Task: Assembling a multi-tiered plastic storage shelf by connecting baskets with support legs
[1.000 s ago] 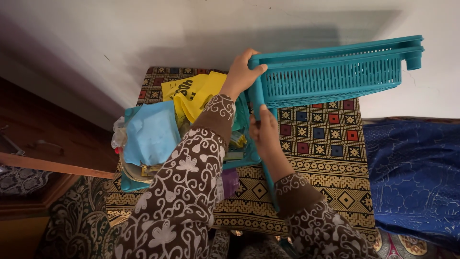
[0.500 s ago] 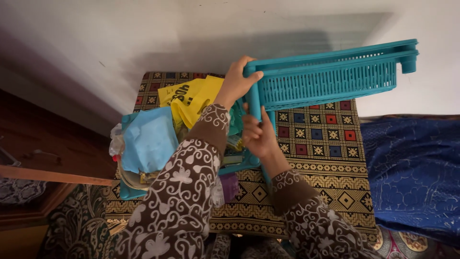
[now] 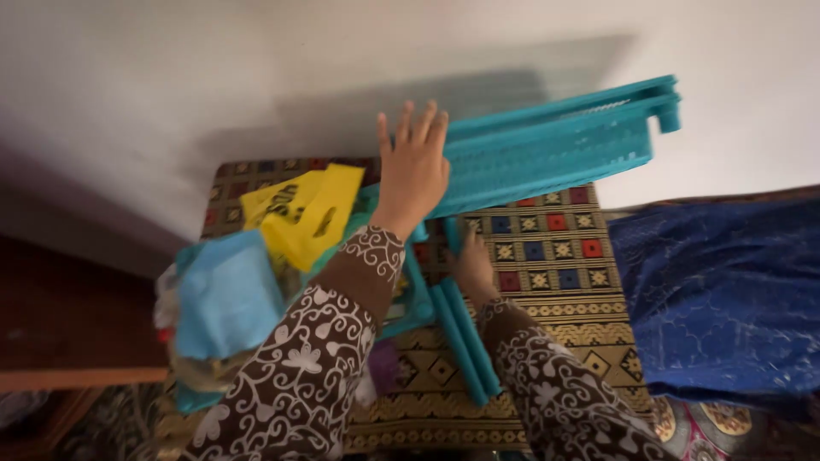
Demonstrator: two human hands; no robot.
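1. The teal slatted plastic rack stands tilted on the patterned woven cloth, against the white wall.
2. My left hand presses flat on it — fingers spread.
3. My right hand rests below, by its legs; grip unclear.

Yellow plastic bag with dark print lies left of centre. Just below-left, a light blue bag.

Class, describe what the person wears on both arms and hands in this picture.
Both arms wear long dark brown sleeves printed with white floral scrollwork, reaching the wrists. The left hand and right hand are bare: no gloves, and no rings or watch visible.
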